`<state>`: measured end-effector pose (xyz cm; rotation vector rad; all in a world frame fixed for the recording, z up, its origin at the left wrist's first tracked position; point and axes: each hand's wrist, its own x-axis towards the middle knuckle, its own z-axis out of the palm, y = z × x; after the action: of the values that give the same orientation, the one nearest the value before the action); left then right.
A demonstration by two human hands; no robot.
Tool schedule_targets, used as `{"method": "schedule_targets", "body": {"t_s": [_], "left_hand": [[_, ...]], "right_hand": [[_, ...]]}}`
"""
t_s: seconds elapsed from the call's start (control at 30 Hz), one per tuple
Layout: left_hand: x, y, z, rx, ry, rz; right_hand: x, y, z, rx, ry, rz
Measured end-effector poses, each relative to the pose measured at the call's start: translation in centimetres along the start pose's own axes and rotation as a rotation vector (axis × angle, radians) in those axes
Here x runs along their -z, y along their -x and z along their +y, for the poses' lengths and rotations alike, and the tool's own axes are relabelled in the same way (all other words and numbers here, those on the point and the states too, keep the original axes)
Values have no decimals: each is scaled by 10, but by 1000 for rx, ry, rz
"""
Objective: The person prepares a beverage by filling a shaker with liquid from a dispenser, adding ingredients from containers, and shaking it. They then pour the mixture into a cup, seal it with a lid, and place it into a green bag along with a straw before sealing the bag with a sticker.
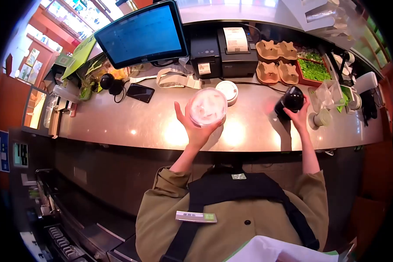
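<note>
My left hand (197,132) is wrapped round a cup of pink and white drink (208,107) with a clear lid, seen from above over the counter. Close behind that cup stands a second cup with a white lid (227,91). At the right, my right hand (299,114) grips a glossy black device with a rounded top (293,98); its exact kind is not clear. A small pale cup (322,118) is just right of that hand.
Along the back of the metal counter (153,126) are a tilted screen (140,34), a printer with a paper slip (236,40), cardboard cup carriers (277,62) and a red-edged box of green packets (314,70). A phone (140,92) lies at the left.
</note>
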<state>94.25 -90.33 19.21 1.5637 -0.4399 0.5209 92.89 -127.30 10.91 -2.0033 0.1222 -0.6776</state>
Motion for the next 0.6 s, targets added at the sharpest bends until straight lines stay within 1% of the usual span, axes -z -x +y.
{"method": "schedule_targets", "body": {"t_s": [0.07,0.1,0.13,0.2,0.27,0.3,0.33,0.43,0.47,0.53,0.57,0.6], "left_hand": [[-5,-3,-2,30,17,15],[-7,-4,-4,71,97,29],[-8,-6,-3,60,83,45],[-8,-13,1,46,68,62],[-1,-18,0,18,-90,70],[4,-18,-4,0,-59,55],[8,-24,-8,-43,-27,51],[13,-29,-7,24,31,92],[17,-29,-12,-4,2,86],[28,-28,-28,-63,-56,68],[32,-27,-35,-55,-103,93],[37,-23,-40,-33,-97,74]], "right_hand": [[-20,9,-26,-2,-83,-22],[-29,19,-41,22,-91,-70],[-37,29,-59,44,-96,-117],[-55,41,-99,45,-190,-274],[-74,46,-116,75,-145,-404],[-80,49,-128,41,-188,-433],[-88,45,-137,36,-235,-456],[-109,50,-142,36,-353,-459],[-111,52,-145,13,-368,-482],[-110,55,-144,8,-344,-499],[-103,53,-142,6,-282,-470],[-93,52,-137,2,-217,-438]]}}
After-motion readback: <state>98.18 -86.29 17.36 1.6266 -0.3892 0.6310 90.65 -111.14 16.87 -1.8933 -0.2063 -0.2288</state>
